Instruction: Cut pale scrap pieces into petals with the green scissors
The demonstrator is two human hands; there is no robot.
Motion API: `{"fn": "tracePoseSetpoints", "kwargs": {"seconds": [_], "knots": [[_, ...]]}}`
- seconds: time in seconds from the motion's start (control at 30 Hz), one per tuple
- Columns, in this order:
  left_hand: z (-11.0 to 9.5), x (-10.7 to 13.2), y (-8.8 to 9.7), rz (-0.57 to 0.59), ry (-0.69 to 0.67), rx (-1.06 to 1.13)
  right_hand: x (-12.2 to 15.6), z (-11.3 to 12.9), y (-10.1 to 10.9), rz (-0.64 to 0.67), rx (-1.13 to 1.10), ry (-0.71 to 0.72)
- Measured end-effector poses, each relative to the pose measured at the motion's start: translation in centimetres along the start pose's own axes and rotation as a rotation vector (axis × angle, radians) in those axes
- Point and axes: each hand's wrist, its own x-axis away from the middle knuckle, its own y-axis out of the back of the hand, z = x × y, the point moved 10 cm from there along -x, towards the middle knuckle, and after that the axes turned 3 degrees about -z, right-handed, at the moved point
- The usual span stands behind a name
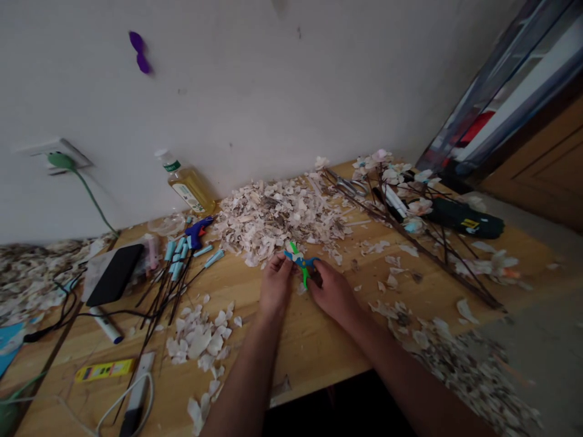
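My right hand (332, 290) is closed round the handles of small blue and green scissors (302, 264). My left hand (276, 283) is pinched on a small pale shell piece (291, 249) held at the scissor blades. Both hands hover over the wooden table (314, 340), just in front of a large heap of pale shell fragments (277, 218). A smaller pile of whitish shell pieces (200, 337) lies to the left of my left forearm.
Dark twigs with shell flowers (410, 206) lie at the right. A blue glue gun (198, 230), an oil bottle (186, 185), light-blue tipped sticks (175, 255), a black phone (113, 273), a marker (105, 325), cables and a yellow box (104, 369) lie left.
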Motion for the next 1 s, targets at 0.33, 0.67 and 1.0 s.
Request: {"fn": "tracePoseSetpoints", "kwargs": {"seconds": [0.33,0.67,1.0], "knots": [[-4.1,0.1,0.0,0.069,-0.289,-0.597,0.1,0.5,0.4,-0.013,-0.014,0.034],[1.1,0.3,-0.5,0.030,0.118,0.164,0.0,-0.1,0.1,-0.019,-0.034,0.012],[-3.3,-0.6,0.5,0.106,-0.206,-0.470,0.0,0.3,0.2,0.016,-0.028,0.019]]}}
